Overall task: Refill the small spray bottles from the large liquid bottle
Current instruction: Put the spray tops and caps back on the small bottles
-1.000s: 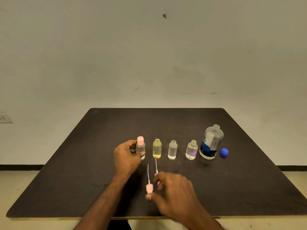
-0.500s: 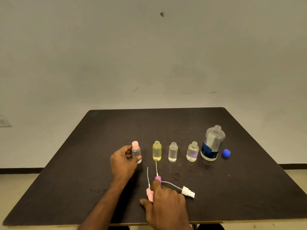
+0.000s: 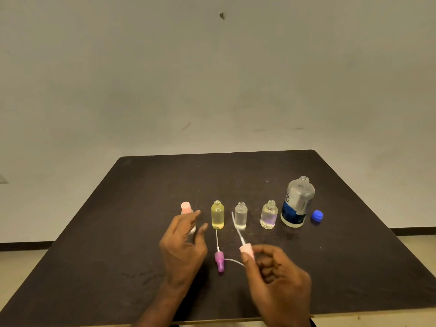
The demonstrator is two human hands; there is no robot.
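Observation:
Four small bottles stand in a row on the dark table (image 3: 118, 220). The leftmost, a clear bottle with a pink cap (image 3: 186, 210), stands just behind my left hand (image 3: 185, 246), whose fingers are loosely spread and no longer around it. To its right stand an uncapped yellow bottle (image 3: 217, 215), a clear one (image 3: 241, 215) and a third with a faint purple tint (image 3: 268, 214). The large uncapped liquid bottle (image 3: 296, 205) stands at the row's right end. My right hand (image 3: 276, 277) pinches a pink spray head (image 3: 246, 250), its tube pointing up.
A purple spray head (image 3: 220, 261) with its tube lies on the table between my hands. A thin white tube shows beside it, running under my right hand. The big bottle's blue cap (image 3: 316, 215) lies right of it.
My right hand picked the pink spray head up off the table and lifted it. My left hand let go of the pink-capped bottle and opened.

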